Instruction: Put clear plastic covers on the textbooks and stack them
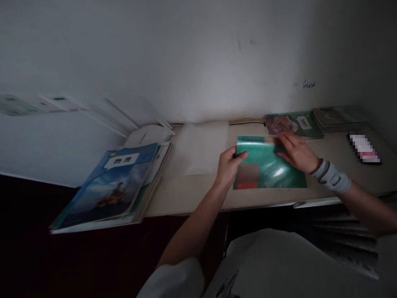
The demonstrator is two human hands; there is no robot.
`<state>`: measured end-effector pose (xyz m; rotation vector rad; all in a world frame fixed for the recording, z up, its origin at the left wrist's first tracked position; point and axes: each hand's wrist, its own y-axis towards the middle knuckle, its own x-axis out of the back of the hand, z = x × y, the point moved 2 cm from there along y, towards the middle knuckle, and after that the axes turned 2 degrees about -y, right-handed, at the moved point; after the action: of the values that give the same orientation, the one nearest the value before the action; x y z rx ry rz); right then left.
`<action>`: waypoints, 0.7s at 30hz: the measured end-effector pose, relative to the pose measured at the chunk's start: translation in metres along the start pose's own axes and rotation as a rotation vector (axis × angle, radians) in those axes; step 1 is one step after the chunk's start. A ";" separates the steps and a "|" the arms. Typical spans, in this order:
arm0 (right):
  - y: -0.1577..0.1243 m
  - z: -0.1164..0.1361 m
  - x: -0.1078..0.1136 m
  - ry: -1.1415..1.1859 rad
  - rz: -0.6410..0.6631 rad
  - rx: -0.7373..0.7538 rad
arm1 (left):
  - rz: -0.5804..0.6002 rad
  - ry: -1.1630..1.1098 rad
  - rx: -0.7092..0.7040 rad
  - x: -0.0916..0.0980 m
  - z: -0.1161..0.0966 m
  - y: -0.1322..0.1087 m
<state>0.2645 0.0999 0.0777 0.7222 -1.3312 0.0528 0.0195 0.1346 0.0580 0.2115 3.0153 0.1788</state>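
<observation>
A glossy green book (269,174) with a reddish-brown patch at its lower left lies over the desk in front of me. My left hand (230,163) grips its left edge, the thumb on top and the fingers curled behind. Across the upper right of the book rests my right hand (296,152), its fingers stretched out over the shiny surface. A grey-white band (331,176) circles the right wrist. Left of the book, a pale translucent sheet (201,149) lies on the desk.
A stack of books with a blue cover (114,186) overhangs the left end of the desk (186,194). Toward the wall at the back right are a green picture-covered book (310,126) and another book pile (341,118). A phone (364,149) lies at the right.
</observation>
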 end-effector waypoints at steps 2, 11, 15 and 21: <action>0.029 0.003 0.027 0.121 -0.003 0.033 | -0.030 0.101 -0.153 -0.001 -0.021 -0.009; 0.066 0.010 0.097 0.837 -0.100 -0.020 | -0.310 0.348 -0.787 0.038 -0.083 -0.024; 0.057 0.002 0.081 1.154 -0.343 -0.151 | -0.046 0.113 -0.630 0.031 -0.058 -0.013; 0.035 0.006 0.019 1.506 -0.368 -0.488 | 0.101 -0.037 -0.258 0.013 -0.044 -0.007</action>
<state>0.2491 0.1170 0.1110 0.3020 0.2466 -0.0289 0.0010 0.1251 0.0992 0.3373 2.9072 0.5621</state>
